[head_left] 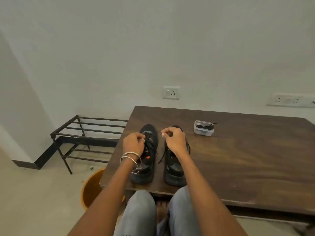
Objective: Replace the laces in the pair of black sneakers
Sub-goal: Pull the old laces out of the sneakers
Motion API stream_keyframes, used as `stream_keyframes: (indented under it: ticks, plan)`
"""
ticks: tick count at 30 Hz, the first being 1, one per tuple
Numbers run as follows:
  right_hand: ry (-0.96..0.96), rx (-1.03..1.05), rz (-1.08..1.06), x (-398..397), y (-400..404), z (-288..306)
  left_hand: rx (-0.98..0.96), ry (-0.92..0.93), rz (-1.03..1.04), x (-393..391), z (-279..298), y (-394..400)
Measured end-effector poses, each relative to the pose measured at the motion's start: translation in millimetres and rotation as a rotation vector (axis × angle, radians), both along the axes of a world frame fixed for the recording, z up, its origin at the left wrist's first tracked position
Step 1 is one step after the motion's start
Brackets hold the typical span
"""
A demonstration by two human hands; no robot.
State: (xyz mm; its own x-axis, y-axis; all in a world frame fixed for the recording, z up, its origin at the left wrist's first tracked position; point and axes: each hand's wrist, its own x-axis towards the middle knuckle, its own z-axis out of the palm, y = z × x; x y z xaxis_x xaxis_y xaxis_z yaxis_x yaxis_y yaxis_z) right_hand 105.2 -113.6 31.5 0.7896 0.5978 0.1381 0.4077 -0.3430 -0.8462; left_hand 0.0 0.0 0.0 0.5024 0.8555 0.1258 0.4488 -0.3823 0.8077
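Both hands are raised over the pair of sneakers in the head view, which is the only view. The left hand (pixel 133 142) is curled above the left sneaker (pixel 144 154) and seems to pinch a black lace at its eyelets; the right hand (pixel 173 139) is curled above the right sneaker (pixel 175 166), and a black lace (pixel 162 155) hangs from under it down to the bench (pixel 238 159), so it probably pinches that lace, though the fingertips are too small to see clearly. The two sneakers stand upright, side by side and slightly apart, near the front edge of the bench. Their long axes run away from the person, with the toes toward the wall and the heels toward the person's knees. A small clear container (pixel 204 128) with dark laces inside stands further back on the right, well apart from the shoes. Several things could go wrong from here. If a hand pulls too strongly, the light sneaker may slide or tip, and since both stand near the edge, one could fall down to the floor. The loose lace end could also slip back through an eyelet when the pinch is weak. Because old and new laces appear both black, they may be confused if they are put together.
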Motion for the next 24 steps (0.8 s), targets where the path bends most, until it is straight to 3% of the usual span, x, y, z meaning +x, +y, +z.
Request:
stream_keyframes:
  ticks: [6,13,24]
  plan:
    - [0.014,-0.163,0.124,7.3,53.3,-30.3,-0.002,0.030,-0.003,17.3,-23.7,25.0]
    - [0.008,-0.163,0.136,9.3,70.6,-65.7,0.065,0.016,-0.016,22.8,-43.3,30.0]
    - [-0.005,-0.165,0.136,8.3,57.2,-59.7,0.091,0.321,-0.058,29.3,-23.0,34.6]
